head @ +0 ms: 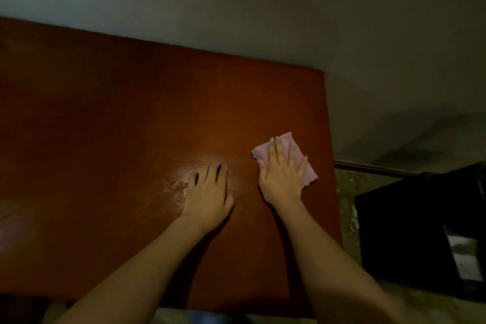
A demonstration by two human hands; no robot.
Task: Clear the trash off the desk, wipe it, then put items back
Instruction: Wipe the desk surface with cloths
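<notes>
I see the right hand [281, 176] pressing flat, fingers straight, on the pink cloth [306, 173] under it, while the left hand [210, 192] rests open on the desk [105, 126].

The view is dim and soft, darkest along the left edge and lower corners. A pale glare sits on the desk [131, 113] just left of the left hand [209, 192], whose fingertips blur. Straight edges bow outward.
</notes>
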